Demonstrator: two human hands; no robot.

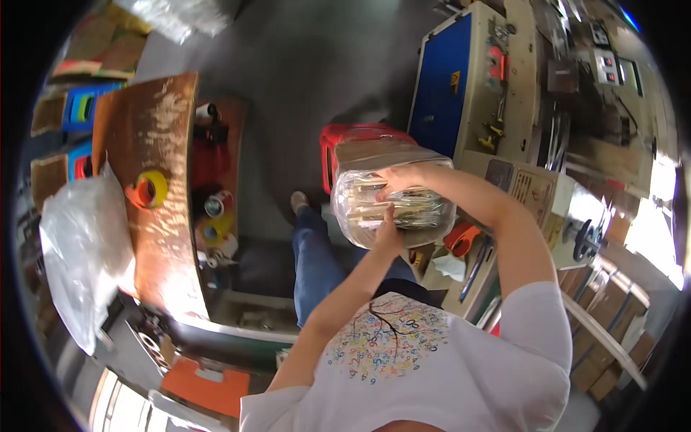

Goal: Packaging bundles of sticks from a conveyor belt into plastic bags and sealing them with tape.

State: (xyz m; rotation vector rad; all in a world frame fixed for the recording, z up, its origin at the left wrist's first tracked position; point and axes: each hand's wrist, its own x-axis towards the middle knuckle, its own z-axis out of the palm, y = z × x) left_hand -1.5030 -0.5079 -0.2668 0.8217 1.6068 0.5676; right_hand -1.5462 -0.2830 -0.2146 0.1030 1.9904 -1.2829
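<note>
"Because pale sticks [363, 212] were bundled inside a brown box [374, 152] with clear film [348, 225] around its mouth, they were reached from above."

"How were the hands placed?"

"The right hand [403, 178] was laid over the far part of the mouth, its fingers bent down toward the sticks. The left hand [389, 236] was set at the near part, thumb raised, its other fingers mostly hidden."

"Was anything gripped?"

"The sticks were apparently touched from both sides, perhaps so that they could be steadied, but how far the fingers were closed, and on what, could not be told."

"Why was the box put there?"

"It was kept in front of the body, between the worn surface [169, 144] on the left and the cluttered one on the right, probably so that both arms could be used. A red frame [328, 160] was seen at its far side; whether the box was borne by it could not be told."

"And the tape roll [148, 189]?"

"It was left on the worn surface, presumably to be kept handy."
</note>
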